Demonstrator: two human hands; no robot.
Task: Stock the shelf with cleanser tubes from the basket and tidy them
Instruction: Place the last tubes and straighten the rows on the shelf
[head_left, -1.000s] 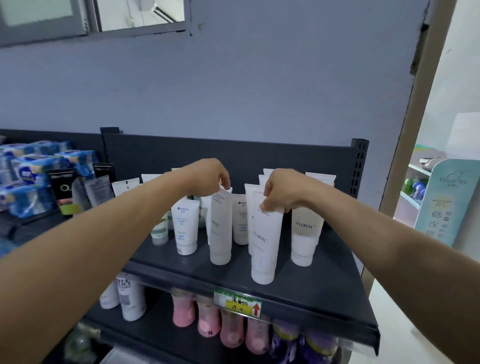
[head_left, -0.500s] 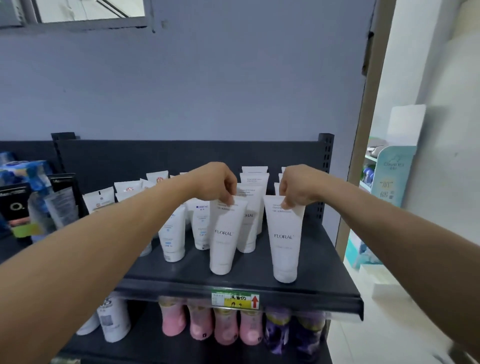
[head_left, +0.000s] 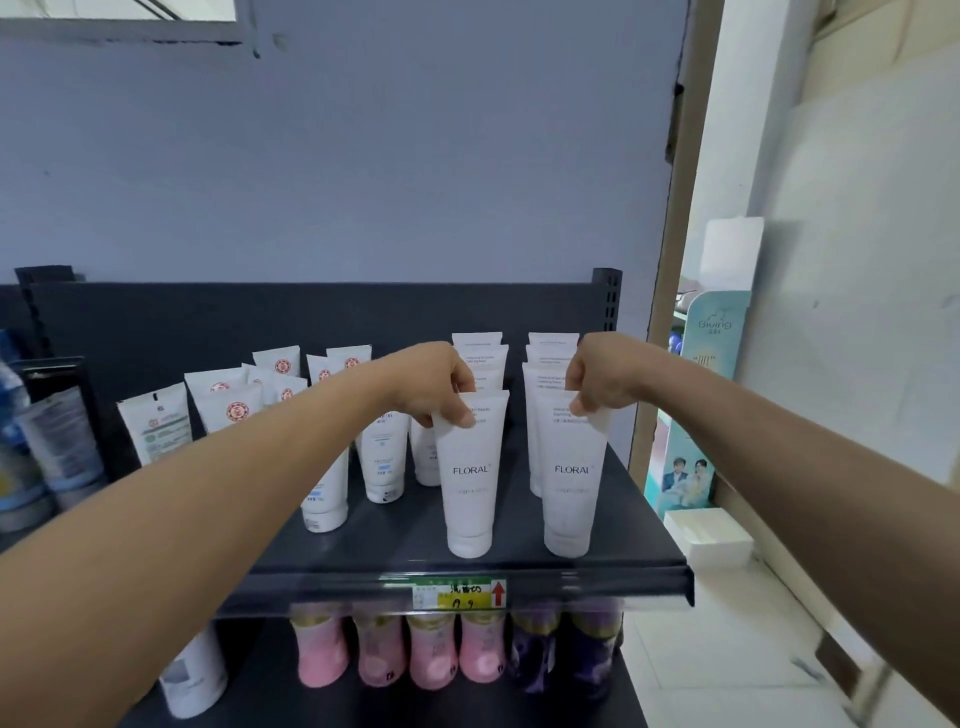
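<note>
You have two white cleanser tubes upright, cap down, near the front of the dark shelf (head_left: 395, 545): the left FLORAL tube (head_left: 470, 483) and the right FLORAL tube (head_left: 569, 483), apart, labels facing you. Your left hand (head_left: 434, 384) and right hand (head_left: 602, 374) pinch their crimped tops. Matching rows (head_left: 480, 348) stand behind.

Shelf (head_left: 395, 540): dark grey metal, upper tier, upright back panel.
Right end: two rows of white tubes standing cap-down, front to back; left front FLORAL tube (head_left: 470, 483) and right front FLORAL tube (head_left: 569, 483) stand near the front edge, apart.
Middle: blue-print white tubes (head_left: 384, 462), upright.
Left: red-emblem tubes (head_left: 228, 410), cap-down.
Front lip: price label (head_left: 460, 595), red arrow.
</note>
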